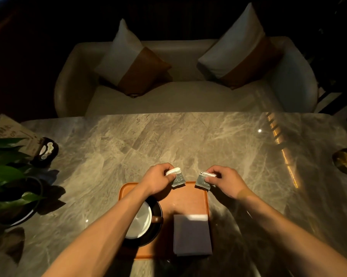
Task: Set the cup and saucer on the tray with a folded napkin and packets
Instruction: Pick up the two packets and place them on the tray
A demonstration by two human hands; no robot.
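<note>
An orange tray point(188, 198) lies on the marble table near me. On its left side stands a white cup point(141, 221) on a dark saucer point(156, 228), partly hidden by my left forearm. A folded grey napkin point(191, 234) lies on the tray's right side. My left hand point(158, 179) pinches a small grey-and-white packet point(177, 177) over the tray's far edge. My right hand point(224, 180) pinches a second packet point(203, 180) beside it, at the tray's far right corner.
A potted plant point(6, 182) on a dark plate stands at the left, with a dark holder point(45, 151) and a menu card point(12, 134) behind it. A brass object point(346, 160) sits at the right edge. A sofa with two cushions point(178, 90) faces the table.
</note>
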